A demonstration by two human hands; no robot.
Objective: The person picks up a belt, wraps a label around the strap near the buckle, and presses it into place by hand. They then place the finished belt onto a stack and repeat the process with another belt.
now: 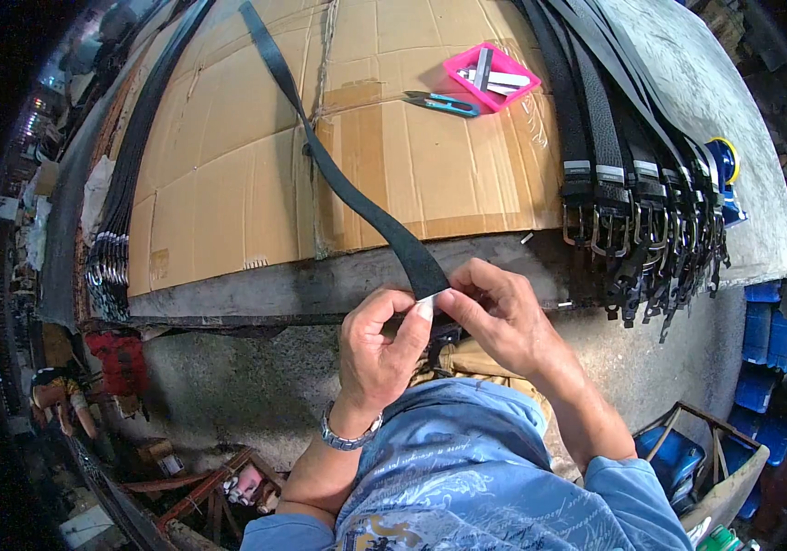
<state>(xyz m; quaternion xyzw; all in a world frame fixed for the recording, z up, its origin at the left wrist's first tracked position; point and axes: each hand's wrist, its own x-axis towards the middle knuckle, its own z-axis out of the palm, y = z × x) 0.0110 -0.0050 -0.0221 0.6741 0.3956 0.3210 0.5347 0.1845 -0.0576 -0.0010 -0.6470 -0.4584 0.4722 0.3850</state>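
A black belt [349, 191] stretches from the back of the cardboard down to the table's front edge, where both hands meet at its near end. My left hand [382, 342] is closed, pinching the belt's end from the left. Something small and white [425, 306] shows at its thumb; whether it is a label or a wrapping cannot be made out. On the other side, my right hand [502, 312] pinches the corner of the same end between thumb and finger. The belt's buckle does not show.
Cardboard [228, 184] covers the table. Buckled belts [609, 147] hang over its right edge, more belts [122, 197] at the left. Thread snips [444, 104] lie beside a pink tray [533, 84] of small strips. A blue tape dispenser [729, 179] stands far right.
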